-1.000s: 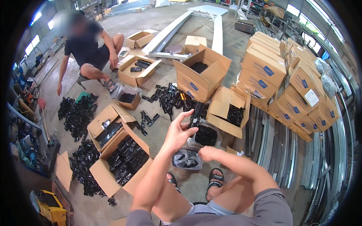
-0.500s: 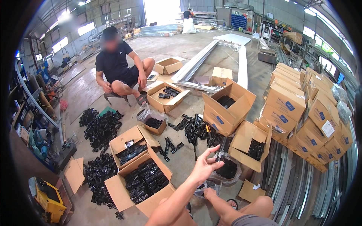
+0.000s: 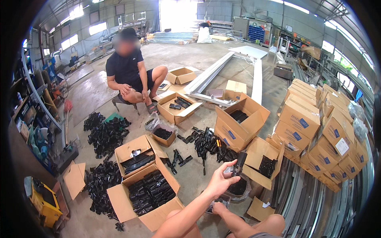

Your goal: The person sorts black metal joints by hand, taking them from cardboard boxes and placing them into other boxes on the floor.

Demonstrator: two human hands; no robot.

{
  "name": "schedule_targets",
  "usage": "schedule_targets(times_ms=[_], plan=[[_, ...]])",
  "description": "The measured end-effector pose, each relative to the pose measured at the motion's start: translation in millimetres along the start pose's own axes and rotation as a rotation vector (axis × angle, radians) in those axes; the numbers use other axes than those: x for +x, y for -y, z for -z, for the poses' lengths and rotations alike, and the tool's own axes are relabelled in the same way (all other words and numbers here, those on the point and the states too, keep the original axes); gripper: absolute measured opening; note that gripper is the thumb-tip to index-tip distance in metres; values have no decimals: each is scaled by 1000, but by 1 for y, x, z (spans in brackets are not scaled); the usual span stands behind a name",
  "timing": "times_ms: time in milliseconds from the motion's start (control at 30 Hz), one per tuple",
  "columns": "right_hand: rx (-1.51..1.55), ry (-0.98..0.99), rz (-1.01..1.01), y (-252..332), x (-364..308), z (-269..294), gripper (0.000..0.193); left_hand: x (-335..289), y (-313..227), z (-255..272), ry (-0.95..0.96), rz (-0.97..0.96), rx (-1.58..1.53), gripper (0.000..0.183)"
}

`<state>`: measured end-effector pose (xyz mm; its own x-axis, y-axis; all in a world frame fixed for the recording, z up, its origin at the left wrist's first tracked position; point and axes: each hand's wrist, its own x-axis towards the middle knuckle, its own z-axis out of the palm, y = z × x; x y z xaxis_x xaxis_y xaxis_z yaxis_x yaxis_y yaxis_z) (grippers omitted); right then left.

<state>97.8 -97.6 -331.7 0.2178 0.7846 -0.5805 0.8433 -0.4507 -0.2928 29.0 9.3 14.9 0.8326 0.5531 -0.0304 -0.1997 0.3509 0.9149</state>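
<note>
My left hand (image 3: pixel 220 181) is raised with thumb and fingers closed on a black plastic part (image 3: pixel 239 163), held upright. Lower down, my right hand (image 3: pixel 218 207) reaches into a small clear plastic bag (image 3: pixel 225 200); its fingertips are hidden there, so I cannot tell what they touch. Just beyond sits a larger plastic-lined container (image 3: pixel 239 188) of small black pieces, partly behind my left hand. A loose pile of black parts (image 3: pixel 206 143) lies on the floor ahead, and an open carton (image 3: pixel 154 190) packed with similar parts stands to my left.
Open cartons stand around me, one tall carton (image 3: pixel 242 121) ahead and a low one (image 3: pixel 260 156) at right. Black parts are heaped (image 3: pixel 105 186) at far left. A co-worker (image 3: pixel 131 71) sits opposite. Stacked boxes (image 3: pixel 297 119) and metal profiles (image 3: pixel 297 198) lie at right.
The black part in my left hand has tilted and moved slightly right and down. The co-worker's hand has come to rest on the knee. My right hand stays at the bag.
</note>
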Motion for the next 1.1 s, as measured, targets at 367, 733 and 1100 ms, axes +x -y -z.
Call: schedule_targets(times_ms=[367, 733, 1100], plan=[[547, -637, 228, -10, -95, 260, 16, 4, -3, 0, -68, 115, -396, 72], [1286, -886, 420, 31, -213, 317, 22, -2, 2, -12, 72, 143, -504, 76], [1230, -995, 350, 21, -216, 306, 22, -1, 10, -23, 118, 188, -425, 79]])
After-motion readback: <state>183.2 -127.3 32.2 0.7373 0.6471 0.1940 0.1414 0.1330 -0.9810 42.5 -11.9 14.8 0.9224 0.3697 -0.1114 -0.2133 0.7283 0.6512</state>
